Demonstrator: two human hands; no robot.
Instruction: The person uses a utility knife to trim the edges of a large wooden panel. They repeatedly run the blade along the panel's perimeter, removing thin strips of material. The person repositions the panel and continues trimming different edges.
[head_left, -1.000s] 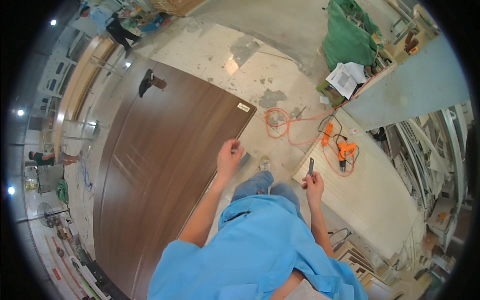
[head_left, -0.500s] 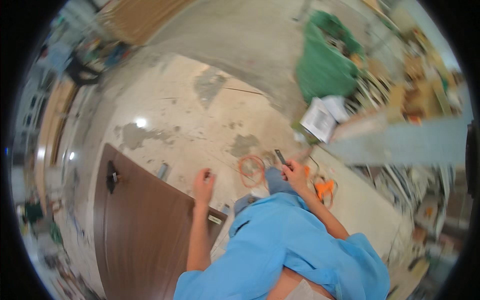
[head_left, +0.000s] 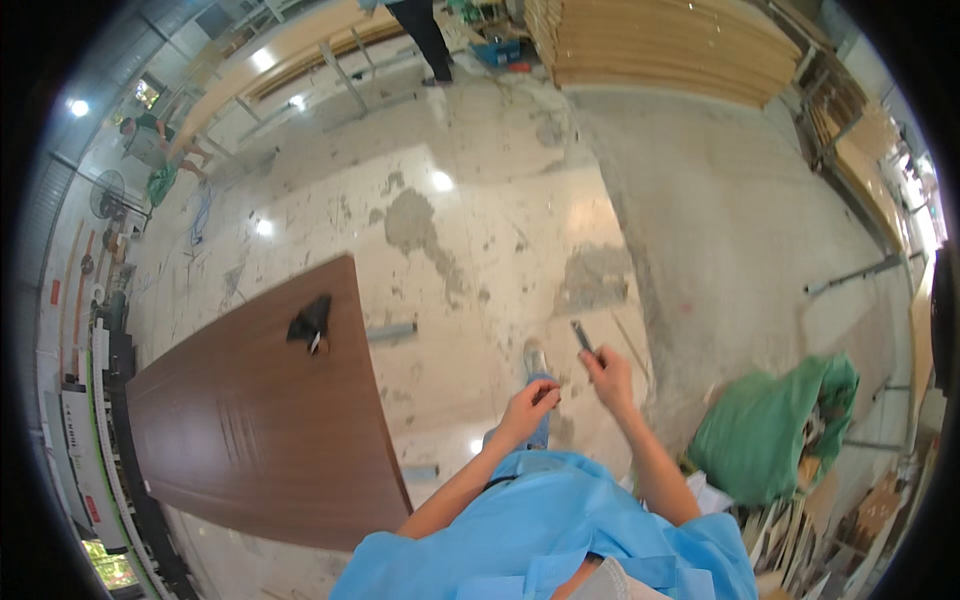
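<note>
My right hand [head_left: 612, 378] grips a slim dark flat tool [head_left: 582, 336] whose far end sticks out past the fingers; its exact kind is unclear. Close by on its left, my left hand [head_left: 530, 405] is closed with thumb and fingers together. Whatever it may pinch is too small to make out. The hands are apart, in front of my body. Left of them lies a large dark brown panel [head_left: 270, 420], raised on grey metal supports [head_left: 392, 332]. A black object [head_left: 310, 322] with a small pale tag rests near the panel's far edge.
A green sack [head_left: 765, 430] of scrap stands at the right beside wood offcuts [head_left: 785, 540]. Stacked boards [head_left: 660, 45] are at the back. One person [head_left: 425, 35] stands by a long workbench; another person [head_left: 155, 140] is at far left near a fan [head_left: 108, 195].
My view has swung left, so the panel shows more fully and the sack sits lower right. My left hand has come closer to the right hand, which still holds the dark tool.
</note>
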